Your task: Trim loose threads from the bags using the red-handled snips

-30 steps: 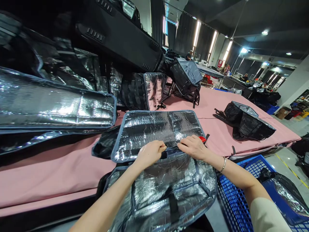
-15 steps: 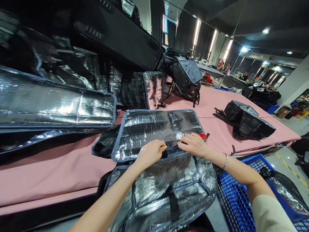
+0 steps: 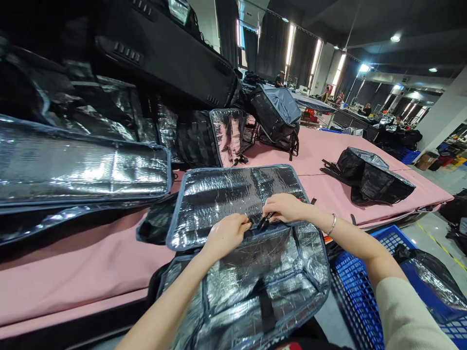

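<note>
An insulated bag (image 3: 251,277) with a silver foil lining lies open at the table's near edge, its foil-lined lid (image 3: 233,192) folded back onto the pink surface. My left hand (image 3: 228,236) pinches the black edge at the hinge between lid and body. Just to its right, my right hand (image 3: 282,209) has its fingers closed on a black strap (image 3: 265,221), whose short end shows below the fingertips. A black webbing strip (image 3: 267,311) runs down inside the bag's near wall.
Foil-lined bags (image 3: 83,170) and a large black bag (image 3: 164,58) are piled at the left. Further bags (image 3: 279,114) (image 3: 383,177) rest on the pink table (image 3: 317,146). A blue crate (image 3: 359,291) stands at the lower right. People are far behind.
My right hand has shifted slightly left and up, and the black strap now shows below its fingers. My left hand stays at the hinge. The view has shifted slightly.
</note>
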Demonstrator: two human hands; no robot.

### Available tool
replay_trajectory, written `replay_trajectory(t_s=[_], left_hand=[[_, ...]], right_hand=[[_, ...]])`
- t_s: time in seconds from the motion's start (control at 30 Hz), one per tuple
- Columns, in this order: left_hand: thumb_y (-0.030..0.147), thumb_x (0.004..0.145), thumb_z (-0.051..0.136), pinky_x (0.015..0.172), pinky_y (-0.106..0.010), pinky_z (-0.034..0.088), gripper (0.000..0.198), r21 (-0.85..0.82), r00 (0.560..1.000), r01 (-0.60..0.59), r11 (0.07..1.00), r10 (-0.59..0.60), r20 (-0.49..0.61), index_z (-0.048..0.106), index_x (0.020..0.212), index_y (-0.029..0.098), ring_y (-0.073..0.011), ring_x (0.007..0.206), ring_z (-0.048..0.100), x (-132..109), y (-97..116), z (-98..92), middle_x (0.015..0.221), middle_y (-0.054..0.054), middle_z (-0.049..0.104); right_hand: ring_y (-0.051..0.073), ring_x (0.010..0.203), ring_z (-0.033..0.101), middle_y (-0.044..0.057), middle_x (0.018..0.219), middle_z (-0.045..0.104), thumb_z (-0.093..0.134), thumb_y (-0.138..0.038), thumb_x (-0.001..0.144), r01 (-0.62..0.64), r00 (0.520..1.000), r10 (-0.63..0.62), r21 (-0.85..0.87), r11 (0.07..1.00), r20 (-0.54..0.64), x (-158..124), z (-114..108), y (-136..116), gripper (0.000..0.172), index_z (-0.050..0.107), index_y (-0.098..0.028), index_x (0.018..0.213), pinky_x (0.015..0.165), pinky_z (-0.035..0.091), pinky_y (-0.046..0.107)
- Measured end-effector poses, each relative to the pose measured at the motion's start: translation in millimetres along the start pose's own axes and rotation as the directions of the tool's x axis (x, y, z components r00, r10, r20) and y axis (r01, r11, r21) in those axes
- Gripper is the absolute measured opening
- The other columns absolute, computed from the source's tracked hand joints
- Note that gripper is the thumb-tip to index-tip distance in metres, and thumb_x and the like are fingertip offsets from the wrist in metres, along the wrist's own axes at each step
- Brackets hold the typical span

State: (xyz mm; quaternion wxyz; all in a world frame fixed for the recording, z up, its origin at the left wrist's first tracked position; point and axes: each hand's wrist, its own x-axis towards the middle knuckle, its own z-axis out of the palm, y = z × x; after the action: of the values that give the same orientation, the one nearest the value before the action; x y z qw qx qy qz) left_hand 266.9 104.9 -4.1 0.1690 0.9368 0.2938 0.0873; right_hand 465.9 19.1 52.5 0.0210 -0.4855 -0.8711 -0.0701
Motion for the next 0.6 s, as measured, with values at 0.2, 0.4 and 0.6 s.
replay_trajectory(t_s=[0.2, 0.4, 0.6], left_hand=[[0.025, 0.083, 0.032, 0.068, -0.029, 0.036, 0.023, -0.013, 1.000, -0.012, 1.000, 0.012, -0.002, 0.052, 0.076, 0.018, -0.0199, 0.079, 0.054, 0, 1, -2.1, 0.083, -0.006, 0.059], [0.025, 0.083, 0.030, 0.069, -0.029, 0.036, 0.024, -0.035, 0.999, -0.040, 0.999, 0.039, -0.023, 0.051, 0.071, 0.019, -0.0190, 0.077, 0.053, -1, 1, 0.3, 0.079, -0.005, 0.057], [0.029, 0.085, 0.030, 0.066, -0.029, 0.035, 0.027, -0.041, 0.998, -0.053, 0.998, 0.052, -0.041, 0.049, 0.069, 0.019, -0.0191, 0.075, 0.051, -1, 1, 2.8, 0.075, -0.005, 0.055]], right_hand=[[0.016, 0.077, 0.046, 0.002, 0.088, 0.057, 0.056, -0.022, 0.088, -0.013, 0.994, -0.011, -0.216, 0.976, -0.110, -6, -2, -11, 0.006, 0.059, -0.020, 0.092, 0.061, 0.027, 0.028], [0.014, 0.069, 0.039, 0.000, 0.078, 0.053, 0.041, -0.010, 0.092, -0.014, 0.946, -0.129, -0.434, 0.901, -0.298, -18, 2, -34, 0.021, 0.057, -0.020, 0.081, 0.059, 0.023, 0.029], [0.013, 0.067, 0.037, 0.000, 0.077, 0.051, 0.043, -0.008, 0.091, -0.076, 0.945, -0.073, -0.429, 0.900, -0.320, -22, 8, -39, 0.019, 0.055, -0.019, 0.081, 0.058, 0.022, 0.028]])
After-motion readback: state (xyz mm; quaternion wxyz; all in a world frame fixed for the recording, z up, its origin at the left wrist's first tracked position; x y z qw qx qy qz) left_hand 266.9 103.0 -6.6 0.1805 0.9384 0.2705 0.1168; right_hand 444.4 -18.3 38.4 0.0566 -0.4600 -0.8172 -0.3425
